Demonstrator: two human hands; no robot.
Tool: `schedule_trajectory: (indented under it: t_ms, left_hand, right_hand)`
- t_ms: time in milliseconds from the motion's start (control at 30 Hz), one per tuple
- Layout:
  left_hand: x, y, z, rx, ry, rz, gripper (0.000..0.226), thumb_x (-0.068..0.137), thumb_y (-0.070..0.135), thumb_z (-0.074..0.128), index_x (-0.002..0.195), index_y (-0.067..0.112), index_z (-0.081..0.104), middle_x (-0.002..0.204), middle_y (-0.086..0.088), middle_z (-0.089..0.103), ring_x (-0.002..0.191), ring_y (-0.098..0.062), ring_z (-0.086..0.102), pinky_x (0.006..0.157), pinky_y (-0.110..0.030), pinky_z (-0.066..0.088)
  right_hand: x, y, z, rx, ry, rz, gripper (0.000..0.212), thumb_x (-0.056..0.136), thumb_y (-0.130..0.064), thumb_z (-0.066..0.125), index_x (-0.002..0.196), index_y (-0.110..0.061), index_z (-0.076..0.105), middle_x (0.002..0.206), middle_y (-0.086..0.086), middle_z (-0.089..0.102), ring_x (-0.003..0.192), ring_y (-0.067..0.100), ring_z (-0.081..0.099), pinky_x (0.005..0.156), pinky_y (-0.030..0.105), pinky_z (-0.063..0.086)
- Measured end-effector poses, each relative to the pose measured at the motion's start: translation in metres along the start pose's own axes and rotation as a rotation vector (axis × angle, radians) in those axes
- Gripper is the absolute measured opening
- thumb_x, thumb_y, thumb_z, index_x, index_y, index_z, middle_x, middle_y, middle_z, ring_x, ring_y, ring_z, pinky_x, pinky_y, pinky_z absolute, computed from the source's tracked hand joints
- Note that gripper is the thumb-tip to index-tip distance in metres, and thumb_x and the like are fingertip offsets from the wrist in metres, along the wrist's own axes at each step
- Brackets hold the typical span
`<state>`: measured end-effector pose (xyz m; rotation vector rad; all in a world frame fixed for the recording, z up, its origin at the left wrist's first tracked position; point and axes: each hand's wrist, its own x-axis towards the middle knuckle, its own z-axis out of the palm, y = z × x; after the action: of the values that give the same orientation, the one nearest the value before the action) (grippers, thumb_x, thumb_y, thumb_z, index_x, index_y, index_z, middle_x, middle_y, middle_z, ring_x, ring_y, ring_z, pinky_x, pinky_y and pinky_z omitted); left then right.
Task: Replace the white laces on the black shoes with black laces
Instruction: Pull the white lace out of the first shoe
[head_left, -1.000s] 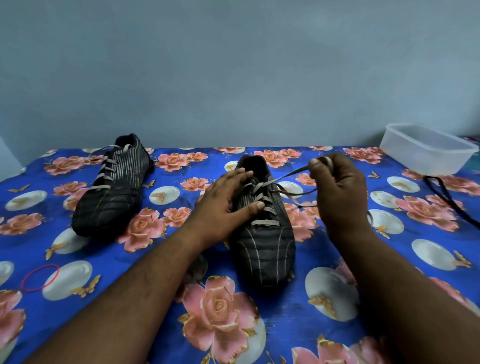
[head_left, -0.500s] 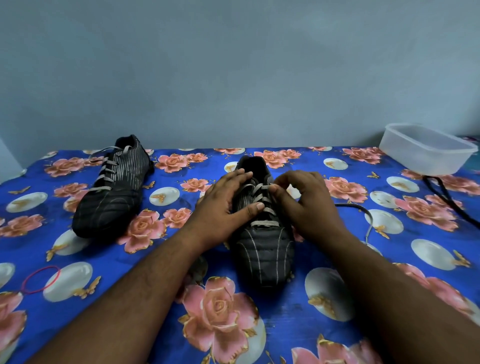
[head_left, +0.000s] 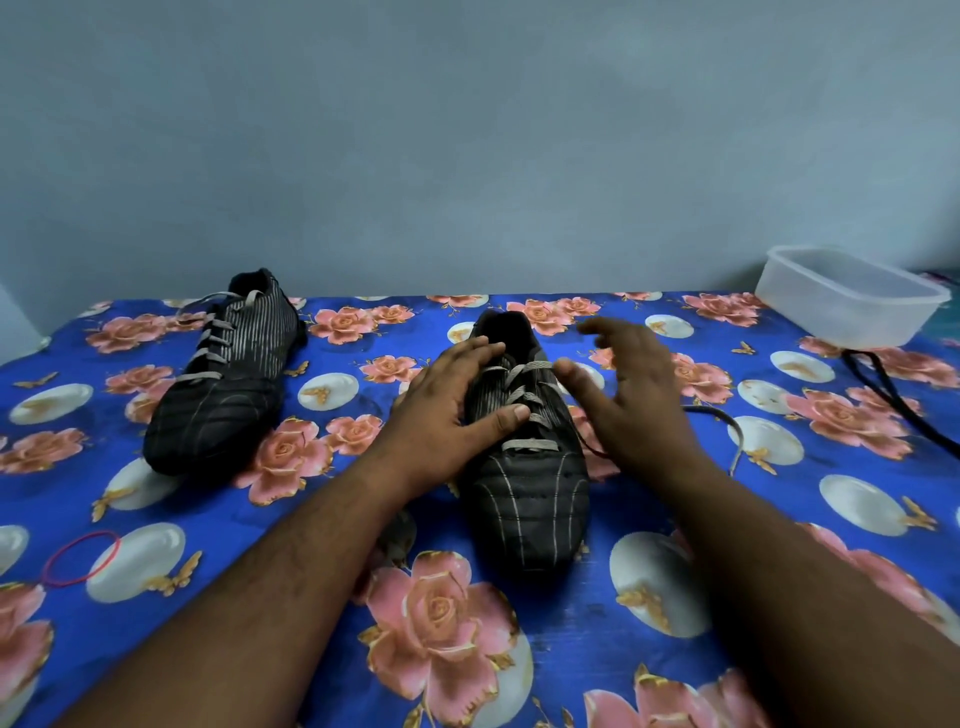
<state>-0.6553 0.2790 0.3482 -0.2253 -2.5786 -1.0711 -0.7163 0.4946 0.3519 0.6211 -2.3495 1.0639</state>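
Here, nearest you, both of your bare forearms reach out over the blue cloth printed with pink roses and white ovals (head_left: 322, 670). A thin red rubber band (head_left: 80, 558) lies on that cloth well to the outside of your left forearm. Your left hand (head_left: 447, 410) rests on the black striped shoe with pale laces (head_left: 524, 483), fingers spread along its side and the thumb pressing on the lacing; it grips nothing. Your right hand (head_left: 631, 400) hovers just beside the same shoe, on its other side, fingers loose and spread, holding nothing. A loose lace end (head_left: 727, 431) curls on the cloth just past your right wrist. Farther off, beyond your left hand, lies the second black striped shoe (head_left: 223, 379), still laced in white. Beyond your right hand, black laces (head_left: 893, 395) trail from beside a clear plastic tub (head_left: 847, 304).
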Motion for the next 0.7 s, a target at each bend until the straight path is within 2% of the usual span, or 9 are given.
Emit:
schedule_trajectory:
  t_ms: [67, 200, 267, 333, 400, 500, 700]
  left_hand:
    - [-0.001, 0.001, 0.0, 0.001, -0.003, -0.002, 0.083, 0.075, 0.078, 0.052, 0.149, 0.042, 0.04, 0.158, 0.018, 0.033, 0.147, -0.002, 0.027, 0.122, -0.046, 0.026]
    - [0.0, 0.0, 0.0, 0.006, -0.006, -0.004, 0.083, 0.075, 0.079, 0.052, 0.149, 0.042, 0.04, 0.158, 0.019, 0.032, 0.147, -0.001, 0.026, 0.122, -0.046, 0.026]
    - [0.001, -0.001, 0.0, 0.023, -0.004, 0.0, 0.083, 0.075, 0.079, 0.051, 0.149, 0.042, 0.04, 0.159, 0.019, 0.033, 0.147, 0.0, 0.026, 0.122, -0.046, 0.026]
    - [0.002, -0.002, 0.0, 0.035, -0.008, -0.001, 0.082, 0.075, 0.079, 0.051, 0.148, 0.042, 0.041, 0.159, 0.02, 0.033, 0.147, 0.001, 0.025, 0.122, -0.045, 0.025]
    - [0.001, -0.002, 0.0, 0.035, -0.016, -0.002, 0.082, 0.076, 0.078, 0.051, 0.148, 0.043, 0.04, 0.159, 0.02, 0.032, 0.146, 0.002, 0.025, 0.122, -0.044, 0.025]
    - [0.001, -0.003, 0.0, 0.044, -0.018, 0.001, 0.081, 0.077, 0.078, 0.05, 0.149, 0.043, 0.039, 0.16, 0.019, 0.031, 0.148, 0.002, 0.023, 0.123, -0.045, 0.024]
    - [0.002, -0.003, 0.001, 0.046, -0.022, -0.01, 0.079, 0.078, 0.08, 0.049, 0.148, 0.046, 0.037, 0.161, 0.019, 0.03, 0.15, 0.0, 0.022, 0.121, -0.05, 0.026]
  right_hand:
    - [-0.002, -0.008, 0.005, -0.024, -0.068, -0.073, 0.044, 0.089, -0.068, 0.046, 0.114, -0.036, 0.062, 0.116, -0.008, 0.055, 0.112, 0.018, 0.051, 0.097, 0.044, 0.038]
    - [0.002, -0.011, 0.006, 0.072, -0.043, -0.207, 0.017, 0.097, -0.044, 0.052, 0.099, -0.031, 0.063, 0.103, -0.014, 0.048, 0.1, 0.015, 0.053, 0.088, 0.044, 0.044]
    - [0.003, -0.009, 0.003, 0.16, -0.03, -0.196, 0.01, 0.1, -0.036, 0.051, 0.097, -0.03, 0.058, 0.099, -0.012, 0.049, 0.095, 0.008, 0.051, 0.086, 0.033, 0.042]
    - [0.003, -0.009, -0.003, 0.261, 0.01, -0.129, 0.01, 0.102, -0.028, 0.049, 0.097, -0.022, 0.054, 0.094, -0.008, 0.051, 0.09, 0.0, 0.048, 0.082, 0.018, 0.038]
    - [0.004, -0.009, -0.008, 0.29, 0.056, -0.083, 0.013, 0.103, -0.025, 0.048, 0.098, -0.015, 0.055, 0.094, -0.003, 0.054, 0.087, -0.001, 0.047, 0.079, 0.011, 0.036]
    - [0.003, -0.008, -0.01, 0.289, 0.064, -0.059, 0.018, 0.103, -0.025, 0.048, 0.099, -0.01, 0.056, 0.093, 0.002, 0.055, 0.084, -0.001, 0.046, 0.077, 0.011, 0.035]
    - [0.002, -0.011, -0.009, 0.275, 0.096, -0.08, 0.019, 0.105, -0.024, 0.046, 0.097, -0.008, 0.054, 0.085, -0.004, 0.049, 0.079, 0.002, 0.044, 0.073, 0.012, 0.034]
